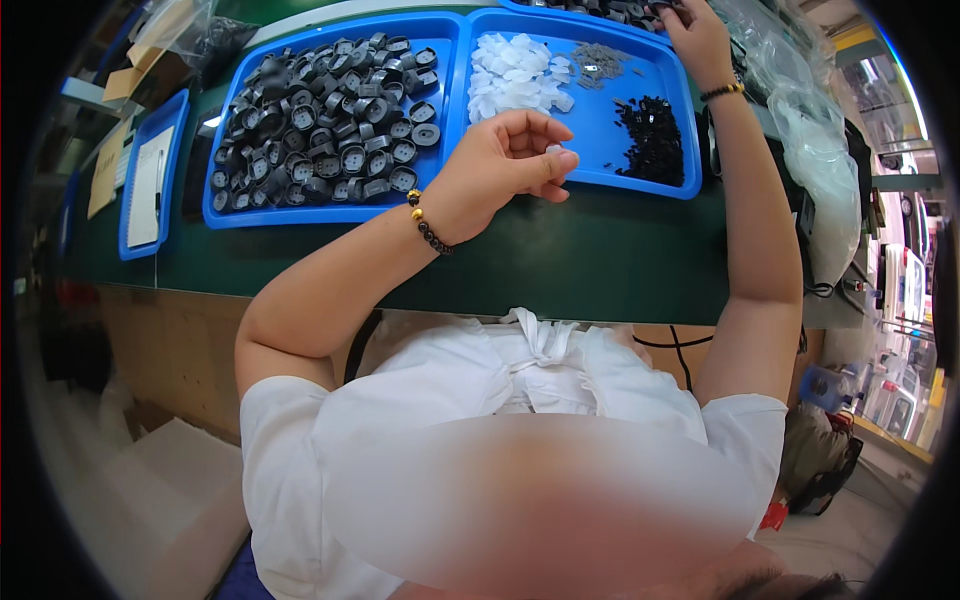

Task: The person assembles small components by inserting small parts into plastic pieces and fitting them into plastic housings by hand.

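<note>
1. A dark green tabletop [600,255] is pictured across the width of the workstation, its front edge bowed by the wide lens.
2. Its middle is taken up by two large blue trays, the left-hand tray [440,95] and the right-hand tray [600,120], set side by side.
3. Behind the latter, a third blue tray [560,14] is cut off by the upper border.
4. At left, a narrow blue tray [126,215] is placed at a slant.
5. At right, crumpled clear plastic [815,150] is seen, though whether it is borne by the table cannot be told.
</note>
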### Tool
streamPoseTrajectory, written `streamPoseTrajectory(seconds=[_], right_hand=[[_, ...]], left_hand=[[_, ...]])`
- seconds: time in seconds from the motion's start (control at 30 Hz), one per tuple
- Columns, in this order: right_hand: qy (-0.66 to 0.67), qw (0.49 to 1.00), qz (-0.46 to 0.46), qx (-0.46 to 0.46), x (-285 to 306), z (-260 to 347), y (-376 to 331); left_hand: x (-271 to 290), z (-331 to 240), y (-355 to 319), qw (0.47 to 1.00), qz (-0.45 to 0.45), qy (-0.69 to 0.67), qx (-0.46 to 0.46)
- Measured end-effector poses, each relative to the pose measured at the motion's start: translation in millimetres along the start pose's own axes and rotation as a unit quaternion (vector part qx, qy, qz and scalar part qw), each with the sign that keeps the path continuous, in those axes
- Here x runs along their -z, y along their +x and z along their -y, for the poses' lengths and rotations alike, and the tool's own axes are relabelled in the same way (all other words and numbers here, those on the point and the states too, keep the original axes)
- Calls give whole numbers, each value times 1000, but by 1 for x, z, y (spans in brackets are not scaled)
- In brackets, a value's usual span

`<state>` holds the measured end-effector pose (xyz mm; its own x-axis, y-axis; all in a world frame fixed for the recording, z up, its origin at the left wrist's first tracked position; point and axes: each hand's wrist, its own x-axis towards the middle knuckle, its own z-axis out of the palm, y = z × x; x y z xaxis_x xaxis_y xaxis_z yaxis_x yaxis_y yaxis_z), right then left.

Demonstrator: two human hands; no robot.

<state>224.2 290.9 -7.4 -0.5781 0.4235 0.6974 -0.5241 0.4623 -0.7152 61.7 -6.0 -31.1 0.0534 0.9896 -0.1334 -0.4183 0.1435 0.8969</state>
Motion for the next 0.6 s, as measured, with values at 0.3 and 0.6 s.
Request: streamPoseTrajectory(seconds=[0.3, 0.6], right_hand=[[-337, 919, 189, -74, -126, 111, -68], [-351, 931, 51, -84, -149, 111, -106]], left_hand=[[7, 6, -1, 997, -1, -9, -73], [9, 10, 2, 999, 27, -39, -17]])
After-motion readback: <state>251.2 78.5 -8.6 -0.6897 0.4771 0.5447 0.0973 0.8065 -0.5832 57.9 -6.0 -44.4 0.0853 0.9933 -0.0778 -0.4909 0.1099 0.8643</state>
